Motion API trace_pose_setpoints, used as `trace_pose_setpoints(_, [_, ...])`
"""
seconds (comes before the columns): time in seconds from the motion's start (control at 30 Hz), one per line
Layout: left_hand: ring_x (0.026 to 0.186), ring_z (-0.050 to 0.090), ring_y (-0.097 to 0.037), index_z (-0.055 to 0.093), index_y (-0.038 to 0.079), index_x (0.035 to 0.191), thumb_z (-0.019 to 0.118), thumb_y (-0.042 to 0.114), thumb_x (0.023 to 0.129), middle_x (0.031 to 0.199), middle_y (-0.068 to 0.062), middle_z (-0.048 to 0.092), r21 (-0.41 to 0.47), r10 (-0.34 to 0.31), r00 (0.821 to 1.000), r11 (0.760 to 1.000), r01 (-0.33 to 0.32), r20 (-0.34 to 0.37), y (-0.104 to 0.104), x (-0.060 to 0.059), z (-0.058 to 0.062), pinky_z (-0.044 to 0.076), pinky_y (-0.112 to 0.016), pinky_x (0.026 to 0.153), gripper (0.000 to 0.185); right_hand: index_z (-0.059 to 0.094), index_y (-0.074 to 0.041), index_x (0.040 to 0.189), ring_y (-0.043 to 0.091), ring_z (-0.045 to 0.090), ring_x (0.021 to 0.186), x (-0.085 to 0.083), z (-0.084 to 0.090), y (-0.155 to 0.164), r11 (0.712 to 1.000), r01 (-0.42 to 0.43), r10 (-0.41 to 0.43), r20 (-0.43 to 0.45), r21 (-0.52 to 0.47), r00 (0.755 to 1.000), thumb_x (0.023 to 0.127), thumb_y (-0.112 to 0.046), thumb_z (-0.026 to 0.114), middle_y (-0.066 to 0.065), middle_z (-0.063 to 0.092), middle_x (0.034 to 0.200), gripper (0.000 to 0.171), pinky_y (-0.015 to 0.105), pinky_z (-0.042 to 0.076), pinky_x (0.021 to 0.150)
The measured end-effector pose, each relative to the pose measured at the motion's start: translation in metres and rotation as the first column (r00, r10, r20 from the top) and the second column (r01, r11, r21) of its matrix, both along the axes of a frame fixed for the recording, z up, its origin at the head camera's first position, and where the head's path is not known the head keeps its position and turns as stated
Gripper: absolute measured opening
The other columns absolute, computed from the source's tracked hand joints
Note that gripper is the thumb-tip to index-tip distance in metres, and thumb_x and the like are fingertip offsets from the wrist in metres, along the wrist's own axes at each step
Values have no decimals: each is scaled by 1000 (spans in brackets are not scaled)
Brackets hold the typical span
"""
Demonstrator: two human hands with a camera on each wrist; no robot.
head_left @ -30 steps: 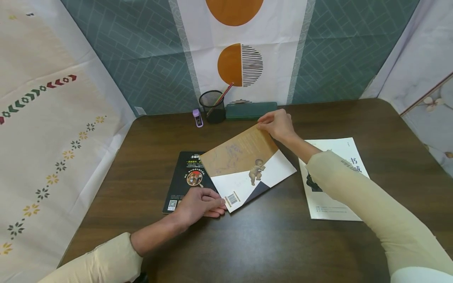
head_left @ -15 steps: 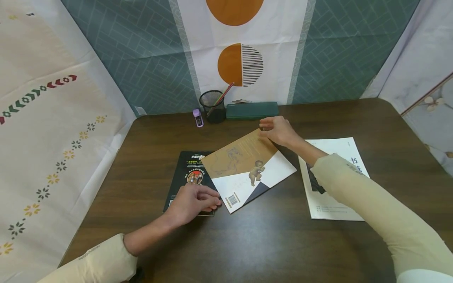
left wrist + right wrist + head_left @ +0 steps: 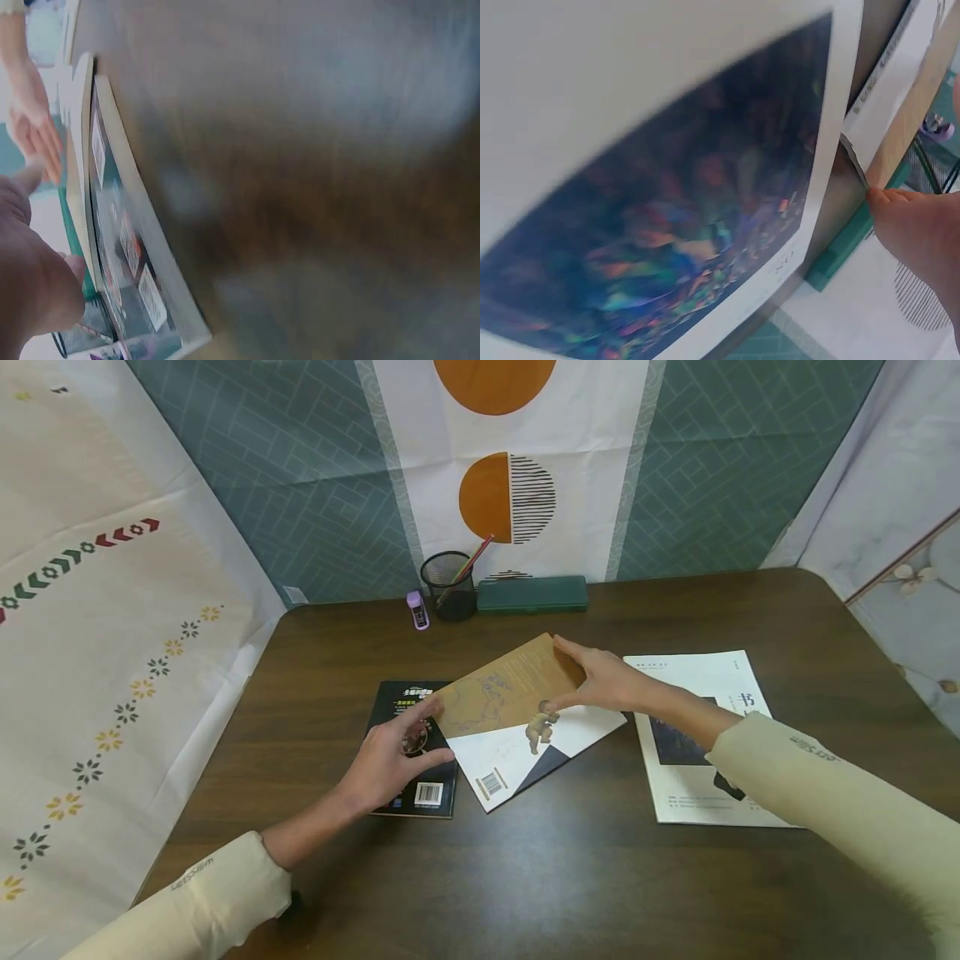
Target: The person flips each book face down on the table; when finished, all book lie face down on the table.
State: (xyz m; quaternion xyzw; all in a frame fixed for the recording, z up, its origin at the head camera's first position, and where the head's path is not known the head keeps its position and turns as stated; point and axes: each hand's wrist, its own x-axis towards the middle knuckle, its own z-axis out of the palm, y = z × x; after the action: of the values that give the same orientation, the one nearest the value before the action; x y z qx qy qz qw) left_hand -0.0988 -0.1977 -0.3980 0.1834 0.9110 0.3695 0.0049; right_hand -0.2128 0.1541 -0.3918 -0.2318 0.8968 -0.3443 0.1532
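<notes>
Dark wooden table (image 3: 570, 877) holds a brown-and-white book (image 3: 525, 718); right hand (image 3: 603, 681) rests open-fingered on it, left hand (image 3: 386, 760) lies open on the black book (image 3: 408, 752) beside it.

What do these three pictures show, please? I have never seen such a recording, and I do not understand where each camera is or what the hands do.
There is no machine here: a person works at a dark wooden table with two bare hands. The wide picture comes from a camera on the person's head, looking down. The two blurred close pictures come from cameras worn on each wrist.

On the table lie three books. A black book is at the left, and a brown and white book lies tilted, partly on top of it. A white book lies apart at the right. At the back stand a mesh pen cup, a small purple thing and a green case.

The left hand rests with straight fingers on the black book. The right hand touches the brown and white book with straight fingers. Neither hand grips anything.
</notes>
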Motion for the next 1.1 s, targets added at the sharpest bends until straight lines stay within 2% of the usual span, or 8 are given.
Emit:
trace_pose_setpoints(0.1, [67,59,-21,29,11,169,91,31,88,161,-16,49,-64,-22,1000,998,22,7,-4,-9,0,47,-32,59,104,15,1,169,45,28,156,9,0,4,999,3,-3,5,53,1000,83,-41,93,26,24,172,124,61,33,120])
trace_pose_setpoints(0.17, [59,48,-20,18,14,171,91,36,87,166,-19,41,-93,-42,999,995,45,33,-6,-15,-1,43,-34,57,114,14,2,168,45,29,156,14,0,8,996,6,-7,13,84,1000,81,-44,94,27,23,171,127,60,33,120])
trace_pose_setpoints(0.27, [88,70,-27,8,16,172,90,41,86,170,-21,33,-128,-68,996,989,76,66,-10,-23,-3,59,-42,82,122,11,4,168,45,30,155,20,-1,13,994,-1,-2,19,113,1000,79,-46,95,27,21,172,131,59,36,119])
trace_pose_setpoints(0.37, [131,60,-38,4,13,172,91,42,85,172,-21,27,-146,-92,992,984,103,86,-11,-30,-5,52,-54,104,126,10,6,167,44,30,155,26,-3,19,993,-12,9,23,118,1000,77,-45,96,27,20,172,134,58,38,118])
trace_pose_setpoints(0.53, [131,57,-36,6,8,171,91,41,86,172,-20,27,-161,-119,987,978,135,106,-13,-41,-10,51,-53,102,125,12,7,166,46,34,153,36,-4,26,992,8,-12,34,129,999,77,-41,97,29,22,171,133,59,39,117])
trace_pose_setpoints(0.7, [155,36,-34,11,9,171,91,36,87,175,-13,24,-175,-157,982,969,174,109,-14,-51,-13,40,-55,118,119,17,7,166,46,35,152,48,-2,32,989,38,-40,15,141,999,78,-34,98,29,27,169,127,59,38,117])
trace_pose_setpoints(0.93, [153,40,-34,18,9,171,91,33,87,173,-13,30,-209,-200,975,954,217,98,-17,-58,-13,39,-55,119,114,25,10,163,46,42,148,62,-4,36,989,60,-53,-50,139,997,83,-18,94,31,36,163,110,58,44,113])
trace_pose_setpoints(1.1, [151,43,-34,24,9,170,90,35,87,170,-13,35,-232,-222,971,943,238,94,-15,-61,-10,39,-55,119,109,32,12,160,43,55,137,65,-7,36,993,72,-62,-101,98,993,86,-7,90,33,46,156,96,50,55,99])
